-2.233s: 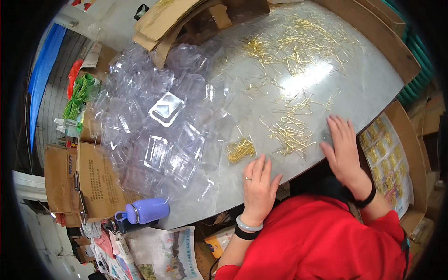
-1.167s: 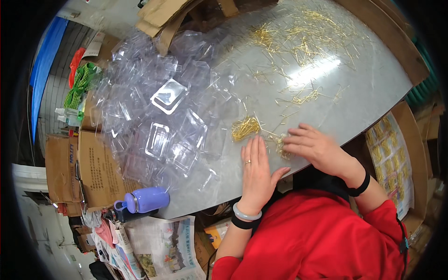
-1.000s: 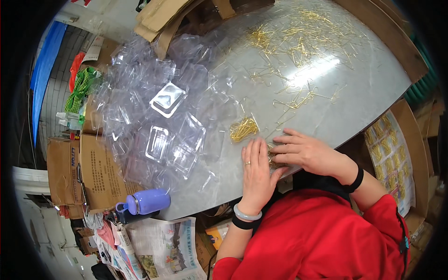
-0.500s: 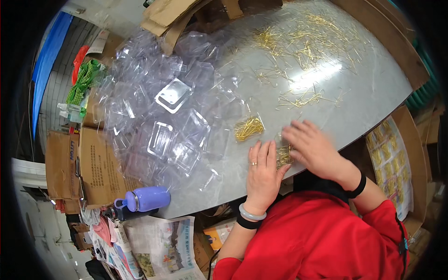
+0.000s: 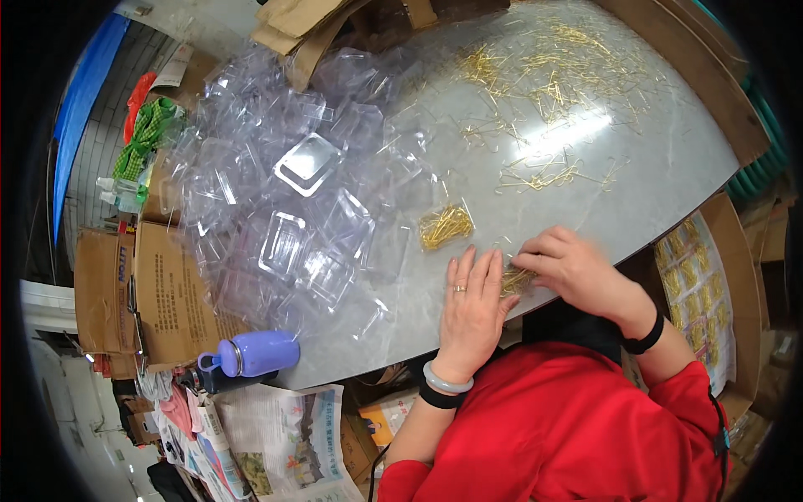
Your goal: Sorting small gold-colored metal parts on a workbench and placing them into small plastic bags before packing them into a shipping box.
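My left hand point(image 5: 471, 303) lies flat at the table's near edge, fingers stretched out and side by side, its thumb against a small bunch of gold wire hooks point(image 5: 513, 283). From the other side, my right hand point(image 5: 575, 269) curls its fingers onto those hooks. A clear plastic shell seems to lie under the bunch, but my fingers hide most of it. Just beyond my left fingertips sits a clear plastic shell filled with gold hooks point(image 5: 445, 227).
Empty clear plastic shells point(image 5: 288, 243) pile over the table's left side. Loose gold hooks point(image 5: 552, 79) spread across its far right. A purple bottle point(image 5: 261, 353) stands at the near left edge. To the right, an open cardboard box point(image 5: 744, 276) holds filled packs point(image 5: 693, 284).
My right hand has come down and its spread fingers have curled onto the hooks. My left hand stays nearly in place. The view has shifted slightly.
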Action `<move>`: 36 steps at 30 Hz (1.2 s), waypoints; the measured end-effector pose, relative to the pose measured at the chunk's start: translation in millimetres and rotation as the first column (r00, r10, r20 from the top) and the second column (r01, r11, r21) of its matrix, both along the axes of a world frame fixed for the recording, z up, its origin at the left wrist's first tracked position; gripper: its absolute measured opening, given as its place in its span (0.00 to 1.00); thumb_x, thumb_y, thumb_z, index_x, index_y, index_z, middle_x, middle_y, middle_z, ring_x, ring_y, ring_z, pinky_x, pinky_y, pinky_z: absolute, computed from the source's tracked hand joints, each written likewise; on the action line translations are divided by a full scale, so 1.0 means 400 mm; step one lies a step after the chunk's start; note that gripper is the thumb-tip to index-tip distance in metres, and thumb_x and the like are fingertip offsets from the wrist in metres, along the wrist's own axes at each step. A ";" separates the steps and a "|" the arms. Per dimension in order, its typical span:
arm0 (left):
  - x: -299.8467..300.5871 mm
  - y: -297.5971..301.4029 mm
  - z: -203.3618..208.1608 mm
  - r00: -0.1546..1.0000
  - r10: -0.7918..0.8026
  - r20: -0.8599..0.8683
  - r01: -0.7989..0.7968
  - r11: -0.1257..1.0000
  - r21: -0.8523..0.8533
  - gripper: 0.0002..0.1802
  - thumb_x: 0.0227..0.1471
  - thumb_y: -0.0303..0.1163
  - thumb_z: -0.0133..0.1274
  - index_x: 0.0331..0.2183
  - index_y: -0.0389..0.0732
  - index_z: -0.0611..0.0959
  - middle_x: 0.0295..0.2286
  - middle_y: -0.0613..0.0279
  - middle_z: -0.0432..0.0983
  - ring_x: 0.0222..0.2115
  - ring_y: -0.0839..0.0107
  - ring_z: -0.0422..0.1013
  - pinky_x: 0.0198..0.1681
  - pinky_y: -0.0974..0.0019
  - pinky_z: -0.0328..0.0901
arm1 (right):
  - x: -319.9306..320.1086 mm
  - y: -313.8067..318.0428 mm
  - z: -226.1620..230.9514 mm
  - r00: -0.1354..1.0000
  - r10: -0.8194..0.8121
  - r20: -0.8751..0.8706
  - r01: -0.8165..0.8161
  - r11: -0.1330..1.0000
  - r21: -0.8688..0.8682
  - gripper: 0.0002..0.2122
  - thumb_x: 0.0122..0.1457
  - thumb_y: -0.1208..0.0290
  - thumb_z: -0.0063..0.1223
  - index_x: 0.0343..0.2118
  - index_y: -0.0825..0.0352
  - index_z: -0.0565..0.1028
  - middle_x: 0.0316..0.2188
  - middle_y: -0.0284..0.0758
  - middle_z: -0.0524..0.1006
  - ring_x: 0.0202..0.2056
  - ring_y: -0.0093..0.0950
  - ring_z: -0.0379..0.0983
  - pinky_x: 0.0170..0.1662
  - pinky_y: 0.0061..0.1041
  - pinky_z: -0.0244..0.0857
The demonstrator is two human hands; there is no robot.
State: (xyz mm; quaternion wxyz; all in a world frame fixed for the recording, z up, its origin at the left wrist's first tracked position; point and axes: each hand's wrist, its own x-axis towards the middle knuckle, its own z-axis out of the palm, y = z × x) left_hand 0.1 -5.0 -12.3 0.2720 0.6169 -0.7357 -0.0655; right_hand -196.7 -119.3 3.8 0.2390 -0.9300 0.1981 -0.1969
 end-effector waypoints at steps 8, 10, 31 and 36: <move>0.015 0.003 -0.009 0.999 -0.041 -0.007 0.041 0.999 0.004 0.35 0.59 0.22 0.52 0.65 0.31 0.61 0.59 0.42 0.63 0.62 0.43 0.59 0.67 0.42 0.53 | 0.029 0.017 0.003 0.979 -0.053 0.195 0.038 0.996 0.081 0.26 0.54 0.84 0.53 0.58 0.69 0.69 0.60 0.45 0.68 0.63 0.48 0.61 0.65 0.44 0.57; 0.017 0.007 -0.012 0.994 -0.024 -0.103 0.024 1.000 0.000 0.36 0.59 0.22 0.53 0.65 0.32 0.60 0.60 0.42 0.63 0.62 0.43 0.59 0.66 0.45 0.54 | 0.039 -0.002 0.005 0.996 0.071 0.048 -0.074 0.996 0.053 0.28 0.54 0.76 0.59 0.60 0.68 0.68 0.62 0.45 0.67 0.66 0.48 0.58 0.68 0.46 0.52; 0.063 0.037 0.047 0.932 0.234 -0.278 -0.180 0.962 0.205 0.25 0.51 0.22 0.62 0.52 0.30 0.77 0.44 0.46 0.71 0.42 0.51 0.72 0.45 0.58 0.69 | 0.061 0.016 -0.027 0.979 0.203 0.018 -0.200 0.974 -0.107 0.23 0.53 0.80 0.54 0.55 0.68 0.73 0.55 0.40 0.74 0.62 0.40 0.67 0.68 0.42 0.58; 0.056 0.042 0.084 0.960 0.203 -0.191 -0.149 0.953 0.264 0.37 0.45 0.29 0.70 0.55 0.30 0.74 0.49 0.46 0.68 0.47 0.48 0.69 0.48 0.54 0.66 | 0.054 0.015 -0.034 0.981 0.191 0.036 -0.187 0.978 -0.091 0.22 0.52 0.81 0.52 0.53 0.65 0.75 0.56 0.40 0.74 0.60 0.42 0.67 0.65 0.42 0.60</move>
